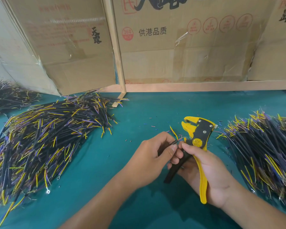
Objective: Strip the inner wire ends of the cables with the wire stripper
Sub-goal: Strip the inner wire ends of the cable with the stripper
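Nearest the camera, the right hand curls round the handles of the wire stripper — yellow handle in the palm, black handle under the fingers, head pointing up and away with the jaws standing a little apart. Just left of the stripper, the left hand pinches one black cable between thumb and fingers.

The cable's long axis runs left-to-right, its free end aimed at the stripper body just below the pivot, not at the jaws. A yellow inner wire bends up from that end toward the stripper's mouth; thin pink and purple strands fan out beside it, touching or nearly touching the right thumb. My read: the wire end has to travel up and slightly right to reach the jaws, and the left hand is the one placed to feed it.

Left of the stripper, well apart, a big pile of cables lies on the green table; another pile sits near on the right. Tiny insulation offcuts scatter just beyond the stripper's head.

Writing: a round yellow badge on the stripper, its text too small to read. Far behind, cardboard boxes show "供港品质", a red circle reading "360", and "天露" in black brush characters.
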Available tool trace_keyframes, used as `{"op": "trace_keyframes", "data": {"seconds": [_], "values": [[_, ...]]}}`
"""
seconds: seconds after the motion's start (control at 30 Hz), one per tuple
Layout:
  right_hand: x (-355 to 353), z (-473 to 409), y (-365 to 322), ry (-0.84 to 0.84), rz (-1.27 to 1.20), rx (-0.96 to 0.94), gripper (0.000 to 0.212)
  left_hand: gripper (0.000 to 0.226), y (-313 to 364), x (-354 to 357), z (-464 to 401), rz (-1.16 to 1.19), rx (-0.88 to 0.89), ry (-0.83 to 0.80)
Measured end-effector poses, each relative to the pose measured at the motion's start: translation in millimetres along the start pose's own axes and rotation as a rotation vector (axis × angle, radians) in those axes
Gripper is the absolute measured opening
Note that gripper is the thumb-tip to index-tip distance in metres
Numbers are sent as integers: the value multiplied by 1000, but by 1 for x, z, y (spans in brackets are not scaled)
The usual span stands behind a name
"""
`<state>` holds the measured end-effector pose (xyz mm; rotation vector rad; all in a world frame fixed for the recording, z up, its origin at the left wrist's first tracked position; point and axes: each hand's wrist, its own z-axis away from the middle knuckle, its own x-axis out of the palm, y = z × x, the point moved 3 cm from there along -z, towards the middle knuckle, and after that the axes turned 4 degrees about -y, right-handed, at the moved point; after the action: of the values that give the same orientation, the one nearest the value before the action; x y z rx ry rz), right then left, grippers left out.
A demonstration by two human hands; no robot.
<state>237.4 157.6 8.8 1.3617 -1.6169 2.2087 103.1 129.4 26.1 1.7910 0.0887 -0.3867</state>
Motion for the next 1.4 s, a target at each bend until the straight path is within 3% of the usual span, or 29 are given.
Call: {"op": "trace_keyframes", "data": {"seconds": [0.3,0.6,1.0,1.4], "values": [[7,5,0,-29,56,26,16,39,8,3,1,37,-62,31],[7,7,-3,-13,93,19,12,36,10,4,3,123,-62,6],[5,7,-5,-8,244,-68,13,37,6,6,-1,15,-85,100],[7,8,-3,-89,233,-80,13,31,21,7,2,256,-93,37]]}}
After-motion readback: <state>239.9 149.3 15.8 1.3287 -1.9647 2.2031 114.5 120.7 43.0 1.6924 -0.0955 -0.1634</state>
